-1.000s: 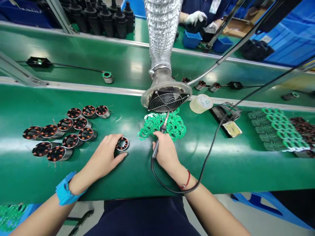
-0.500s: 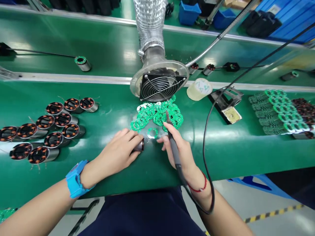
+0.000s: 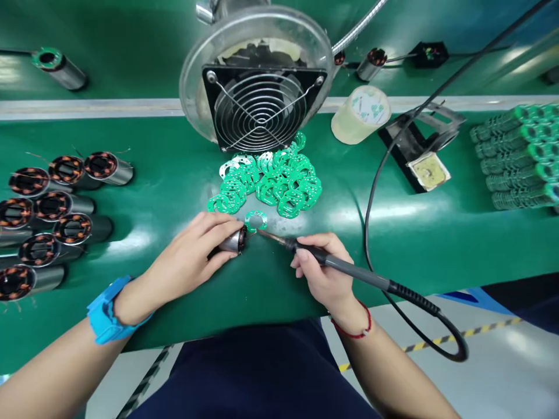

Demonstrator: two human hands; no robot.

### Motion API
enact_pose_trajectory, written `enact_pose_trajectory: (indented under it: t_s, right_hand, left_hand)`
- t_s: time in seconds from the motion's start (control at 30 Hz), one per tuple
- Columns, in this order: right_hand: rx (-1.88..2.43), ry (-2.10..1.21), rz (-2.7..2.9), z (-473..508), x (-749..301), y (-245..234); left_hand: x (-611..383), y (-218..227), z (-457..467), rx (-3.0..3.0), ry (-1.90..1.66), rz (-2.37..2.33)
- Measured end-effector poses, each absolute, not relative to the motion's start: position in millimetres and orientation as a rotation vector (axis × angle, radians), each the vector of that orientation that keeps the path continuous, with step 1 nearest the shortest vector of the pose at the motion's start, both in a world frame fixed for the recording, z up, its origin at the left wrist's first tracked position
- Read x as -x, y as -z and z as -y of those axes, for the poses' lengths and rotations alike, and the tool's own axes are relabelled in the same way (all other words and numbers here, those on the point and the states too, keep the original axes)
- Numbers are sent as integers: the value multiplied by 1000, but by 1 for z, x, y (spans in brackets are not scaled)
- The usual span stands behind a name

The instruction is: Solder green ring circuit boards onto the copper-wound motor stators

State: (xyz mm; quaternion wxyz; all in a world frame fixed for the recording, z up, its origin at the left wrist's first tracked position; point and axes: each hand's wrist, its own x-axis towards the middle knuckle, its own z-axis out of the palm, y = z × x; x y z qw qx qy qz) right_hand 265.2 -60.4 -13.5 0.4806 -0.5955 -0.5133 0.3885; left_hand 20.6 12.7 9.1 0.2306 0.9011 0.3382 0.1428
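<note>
Left hand [image 3: 187, 250] clasps 1 metal cylinder [image 3: 230, 242], probably heavy, fingers round its wall, the safest hold; right hand [image 3: 329, 279] pinches 1 soldering iron [image 3: 358, 271], tip contact unclear.

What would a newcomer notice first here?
Probably the black-framed fan, top middle, with a heap of green rings just below it in the picture. Below that, the right hand holds a soldering iron, its tip at or near a single green ring. Beside that ring, the left hand grips a metal cylinder.
</note>
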Motion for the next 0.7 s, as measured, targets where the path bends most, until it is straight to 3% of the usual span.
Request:
enact_pose_trajectory:
  t_s: [0.7]
  right_hand:
    - [1474,-824,1391,66,-268,15]
  left_hand:
    - [-21,-8,-12,-2464,-403,-961]
